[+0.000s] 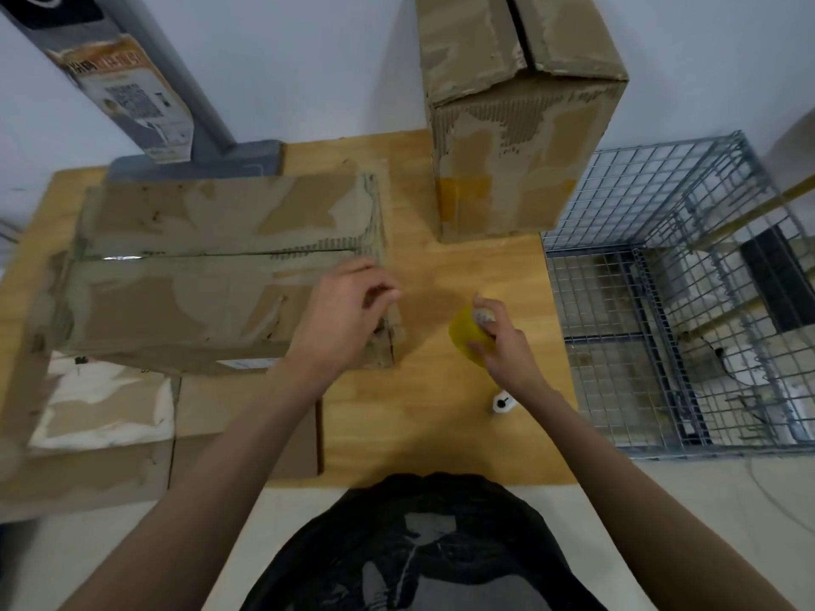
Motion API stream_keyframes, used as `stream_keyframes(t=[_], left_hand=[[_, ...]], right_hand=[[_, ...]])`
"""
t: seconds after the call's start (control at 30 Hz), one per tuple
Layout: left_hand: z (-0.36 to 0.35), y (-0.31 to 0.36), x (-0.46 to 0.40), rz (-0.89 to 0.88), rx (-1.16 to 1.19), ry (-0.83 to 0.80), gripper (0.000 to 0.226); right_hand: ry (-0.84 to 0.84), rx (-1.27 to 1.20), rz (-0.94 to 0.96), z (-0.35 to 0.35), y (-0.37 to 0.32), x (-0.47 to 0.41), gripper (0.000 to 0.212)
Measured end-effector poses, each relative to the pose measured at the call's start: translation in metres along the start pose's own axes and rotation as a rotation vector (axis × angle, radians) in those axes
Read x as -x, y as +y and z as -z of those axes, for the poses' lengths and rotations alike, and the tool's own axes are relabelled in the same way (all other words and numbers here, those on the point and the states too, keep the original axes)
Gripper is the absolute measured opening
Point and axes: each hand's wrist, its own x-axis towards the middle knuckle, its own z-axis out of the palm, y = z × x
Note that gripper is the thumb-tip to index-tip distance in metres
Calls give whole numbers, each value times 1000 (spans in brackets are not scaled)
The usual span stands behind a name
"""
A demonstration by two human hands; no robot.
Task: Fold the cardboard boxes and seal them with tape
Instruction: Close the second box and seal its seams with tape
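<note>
A worn cardboard box (211, 275) lies on its side on the wooden table (441, 416), its two top flaps meeting along a seam. My left hand (348, 310) hovers at the box's right end with fingers curled, thumb and forefinger close together; what they pinch, if anything, is too small to tell. To its right my right hand (502, 341) grips a yellow roll of tape (467, 337) just above the table. A second, taller cardboard box (516, 125) stands at the back, its top flaps closed.
Flattened cardboard sheets (106, 425) lie under the box at the left and overhang the table's front edge. A small white object (502, 403) sits near my right wrist. A wire mesh cage (679, 310) stands right of the table. A grey post (176, 81) leans at the back left.
</note>
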Motion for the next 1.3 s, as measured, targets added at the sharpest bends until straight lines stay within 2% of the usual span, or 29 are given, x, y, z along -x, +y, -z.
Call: stream_keyframes(t=[0.13,0.23,0.33,0.4,0.5,0.7,0.83,1.0,1.13,1.23,1.3], left_hand=[[3,-25,11,-78,37,-83,24],[-3,-32,15,-138,38,-111,36],[-9,-38,13,-180,24,-111,37],[-11,-40,11,-207,5,-112,35],[-12,-41,10,-255,-35,-122,36],[-14,-43,8,-309,-74,-187,49],[-1,-53,1,-315,58,-291,51],[17,-70,-8,-491,125,-312,22],[13,-83,-21,-615,98,-354,25],[9,-95,-43,-770,9,-413,34],[8,-98,-61,-839,-47,-442,36]], right_hand=[[-74,282,-4,-26,32,-31,50],[-122,491,-35,-41,45,-32,58],[-137,510,-87,-51,52,-29,57],[-93,434,-114,-56,50,-28,51],[165,194,-77,-60,25,-24,30],[506,-294,97,-42,-94,15,9],[545,-415,105,-51,-140,41,12],[592,-390,21,-88,-152,48,19],[688,-430,-111,-102,-157,41,18],[715,-528,-219,-104,-155,41,15],[737,-503,-244,-105,-157,42,12]])
